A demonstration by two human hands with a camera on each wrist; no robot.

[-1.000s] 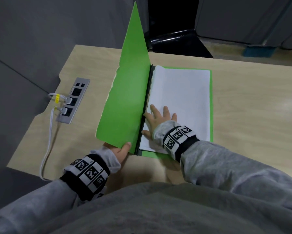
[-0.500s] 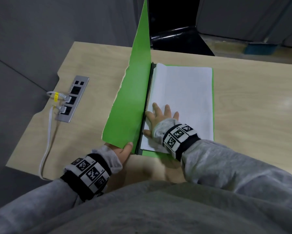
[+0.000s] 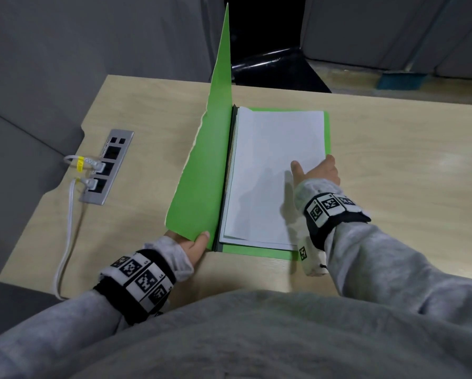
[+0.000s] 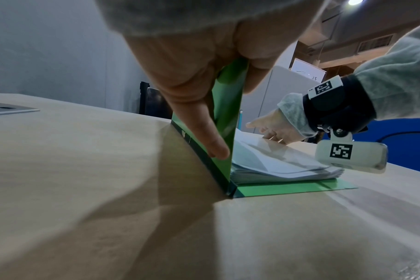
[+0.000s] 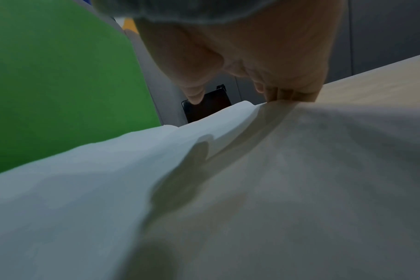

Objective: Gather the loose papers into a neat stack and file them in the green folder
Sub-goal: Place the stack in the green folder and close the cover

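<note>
Green folder [image 3: 202, 170], white papers [image 3: 273, 173] — pale wood-grain table [image 3: 393, 149], grey sleeves [image 3: 393, 258].

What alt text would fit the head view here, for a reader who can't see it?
A green folder lies open on a wooden desk, white papers stacked inside. The left hand pinches the raised front cover's near corner; the right hand rests at the stack's right edge. A power strip sits left.

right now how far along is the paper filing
Done: the papers lie stacked inside the open green folder, though the left wrist view shows the top sheets bowed and edges uneven. In hand: the left hand holds the cover upright; the right hand is at the stack's right edge. Left: squaring the edges, shutting the cover.
</note>
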